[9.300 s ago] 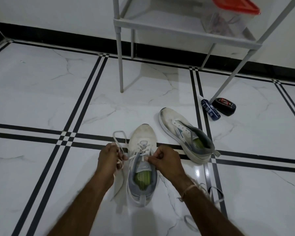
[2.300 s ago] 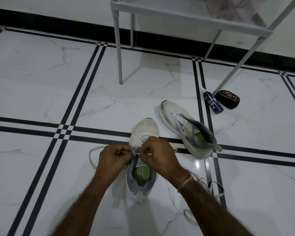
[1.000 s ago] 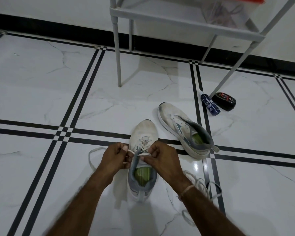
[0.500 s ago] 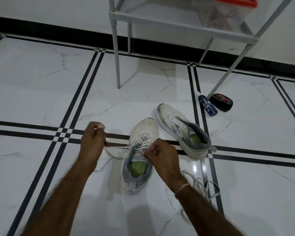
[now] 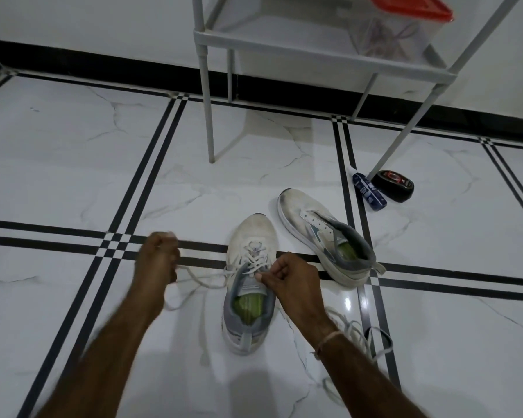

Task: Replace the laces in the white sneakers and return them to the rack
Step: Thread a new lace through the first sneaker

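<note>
While left fingers (image 5: 166, 251) clench lace (image 5: 207, 282), right fingers (image 5: 272, 274) pinch sneaker (image 5: 254, 233)

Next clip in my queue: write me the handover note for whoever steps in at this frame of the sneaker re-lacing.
Left hand: grip closed on the lace, drawn out to the left of the near sneaker.
Right hand: pinches the lace at the top of the lacing, by the tongue.
Done: near sneaker laced nearly to the top, not tied.
Second sneaker lies tilted on the floor beside it, eyelets bare. Loose laces lie by the right wrist.
Left: tie off, lace the second sneaker, put both on the rack.
</note>
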`<state>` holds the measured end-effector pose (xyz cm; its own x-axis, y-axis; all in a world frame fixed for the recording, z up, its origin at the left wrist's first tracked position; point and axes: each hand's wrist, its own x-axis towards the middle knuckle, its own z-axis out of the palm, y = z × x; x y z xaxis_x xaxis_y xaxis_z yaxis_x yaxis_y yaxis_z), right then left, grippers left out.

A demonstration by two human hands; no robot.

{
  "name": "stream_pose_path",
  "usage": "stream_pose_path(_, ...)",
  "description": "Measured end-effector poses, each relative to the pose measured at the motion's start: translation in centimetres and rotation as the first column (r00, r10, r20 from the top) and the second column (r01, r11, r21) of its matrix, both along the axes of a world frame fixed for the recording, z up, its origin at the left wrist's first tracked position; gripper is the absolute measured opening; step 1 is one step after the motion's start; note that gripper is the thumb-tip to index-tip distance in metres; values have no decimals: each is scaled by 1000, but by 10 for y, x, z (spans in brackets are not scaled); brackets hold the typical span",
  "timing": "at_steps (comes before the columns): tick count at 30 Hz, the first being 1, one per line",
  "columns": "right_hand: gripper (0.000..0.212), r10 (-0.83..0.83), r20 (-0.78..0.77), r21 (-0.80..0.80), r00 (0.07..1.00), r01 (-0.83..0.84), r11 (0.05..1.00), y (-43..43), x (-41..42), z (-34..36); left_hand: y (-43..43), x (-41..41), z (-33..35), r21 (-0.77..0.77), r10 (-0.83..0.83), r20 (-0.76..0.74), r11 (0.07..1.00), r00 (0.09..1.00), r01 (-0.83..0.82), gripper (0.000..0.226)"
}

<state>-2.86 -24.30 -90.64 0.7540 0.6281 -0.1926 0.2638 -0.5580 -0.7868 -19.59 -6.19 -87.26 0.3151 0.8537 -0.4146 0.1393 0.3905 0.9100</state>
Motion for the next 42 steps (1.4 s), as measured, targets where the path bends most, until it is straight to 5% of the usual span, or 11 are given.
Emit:
stream_pose_path(3, 33, 7, 9, 1, 1000, -7, 1000, 5, 5, 5, -36, 5, -24, 219, -435, -522, 764, 734, 607, 12)
stream_pose_path(5, 33, 6, 21, 3, 1000, -6, 1000, 12, 9, 7, -39, 13, -31, 262, -436, -536, 728, 723, 633, 12)
stream_pose_path(8, 32, 0, -2, -11, 1000, 0, 1000, 9, 7, 2, -34, 17, -26, -43, -209, -4, 977, 978, 209, 25)
stream_pose_path(10, 32, 19, -16, -22, 1000, -19, 1000, 7, 2, 2, -35, 19, -23, -379, 105, 315, 925, 943, 24, 30)
stream_pose_path(13, 30, 44, -39, -18, 998, -45, 999, 14, -5, 5, -35, 19, -31, -515, 242, 309, 856, 920, -52, 32)
stream_pose_path(20, 28, 2, 13, -28, 1000, -2, 1000, -2, 7, 5, -62, 14, -41, -55, -227, -223, 974, 948, 220, 15)
stream_pose_path(26, 31, 49, 24, -56, 998, -48, 997, 7, 6, 7, -47, 14, -51, 340, -330, -607, 714, 723, 612, 6)
stream_pose_path(32, 30, 252, 136, 55, 958, -261, 964, 30, -2, 20, -28, 26, -26, 516, -313, -391, 704, 866, 488, 6)
stream_pose_path(35, 10, 411, -25, -13, 911, -412, 911, 56, -13, 27, -33, 36, -15, 348, -250, -117, 896, 961, 276, 35)
stream_pose_path(38, 17, 252, -396, 274, 883, -148, 950, 46, 2, 37, -50, 39, -8, 187, -162, -1, 969, 987, 160, 26)
stream_pose_path(42, 12, 222, -698, 395, 681, 108, 912, 45, 26, 60, -53, 51, 4, 112, -461, 7, 882, 888, 457, 27)
